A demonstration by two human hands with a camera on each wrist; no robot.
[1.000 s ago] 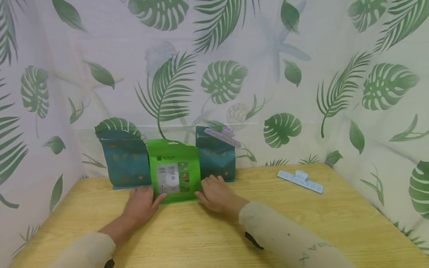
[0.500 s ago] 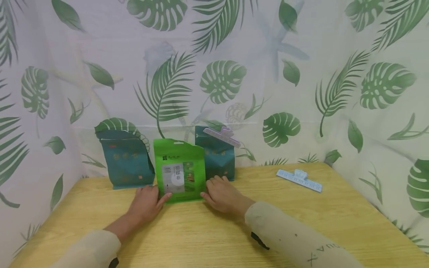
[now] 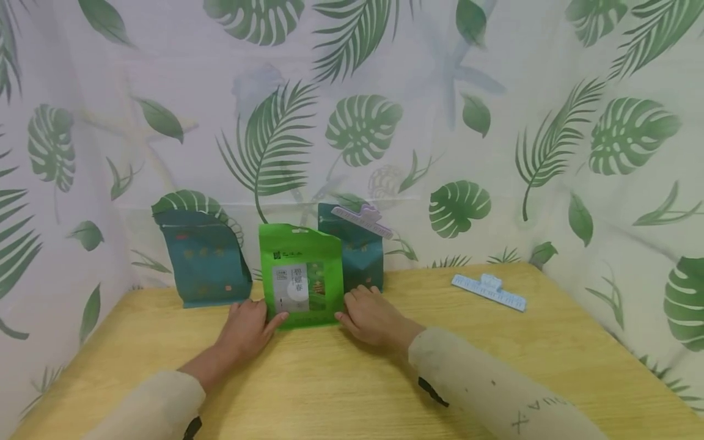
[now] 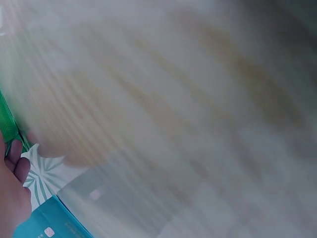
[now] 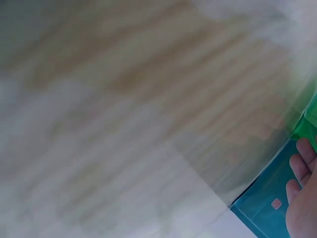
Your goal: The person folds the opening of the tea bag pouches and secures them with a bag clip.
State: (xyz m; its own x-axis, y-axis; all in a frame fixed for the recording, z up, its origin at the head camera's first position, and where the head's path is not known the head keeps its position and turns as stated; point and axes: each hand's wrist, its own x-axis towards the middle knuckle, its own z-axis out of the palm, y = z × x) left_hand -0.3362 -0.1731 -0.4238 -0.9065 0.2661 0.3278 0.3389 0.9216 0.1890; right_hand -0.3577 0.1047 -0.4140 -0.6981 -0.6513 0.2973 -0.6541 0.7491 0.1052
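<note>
A bright green tea bag (image 3: 301, 275) stands upright on the table in the head view, with a label window on its front. My left hand (image 3: 244, 330) grips its lower left edge, thumb across the front and fingers at the side. At the lower right edge my right hand (image 3: 374, 318) holds it the same way. In the left wrist view the curled fingers (image 4: 19, 161) lie beside the green bag (image 4: 7, 119). The right wrist view shows fingers (image 5: 299, 166) at the green bag's side, before a teal bag (image 5: 262, 198).
A teal bag (image 3: 203, 263) stands at the back left. Another teal bag (image 3: 365, 263), partly hidden by the green one, has a lilac sealing clip (image 3: 363, 221) across its top. A light blue sealing clip (image 3: 488, 292) lies on the wooden table (image 3: 473, 360) to the right. Leaf-patterned cloth (image 3: 429, 122) hangs behind.
Both hands have slid the green tea bag to the right, away from the left teal bag and further over the right one. The teal bags and clips stay put.
</note>
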